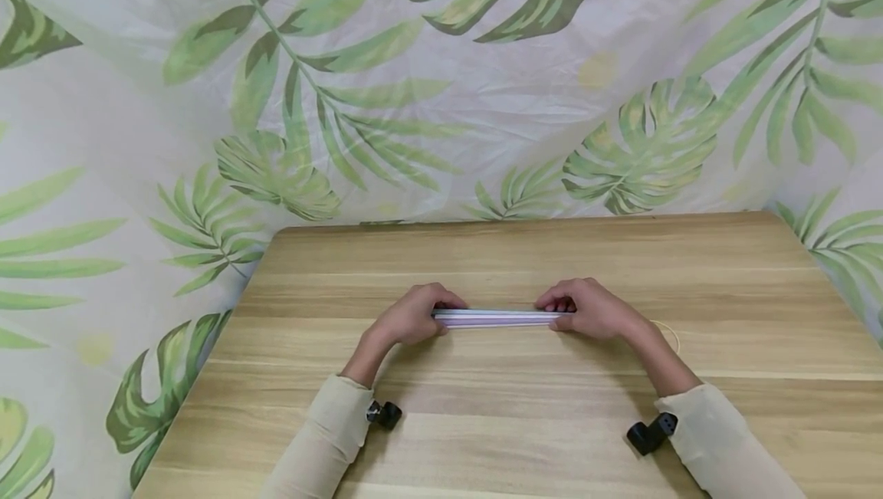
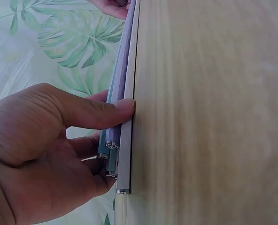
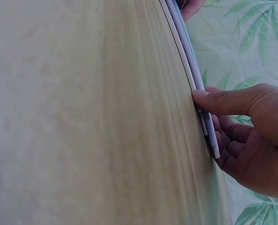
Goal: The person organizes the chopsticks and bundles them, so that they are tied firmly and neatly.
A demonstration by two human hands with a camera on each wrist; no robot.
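Observation:
A bundle of long slim sticks [image 1: 500,319], coloured white, lilac and teal, lies crosswise low over the table between the two hands. My left hand [image 1: 416,313] grips its left end, thumb on the near side and fingers behind. In the left wrist view the stick ends [image 2: 111,144] are uneven, and one pale stick [image 2: 125,159] reaches past the others. The right end is pinched by my right hand [image 1: 592,309]; in the right wrist view its thumb [image 3: 214,99] presses the side of the sticks. What exactly the sticks are I cannot tell.
A thin yellow loop [image 1: 677,339], partly hidden by the right wrist, lies on the wooden table [image 1: 497,438]. Black wrist cameras are strapped at the left cuff [image 1: 385,415] and right cuff [image 1: 651,434]. Leaf-printed cloth [image 1: 497,116] hangs behind the table.

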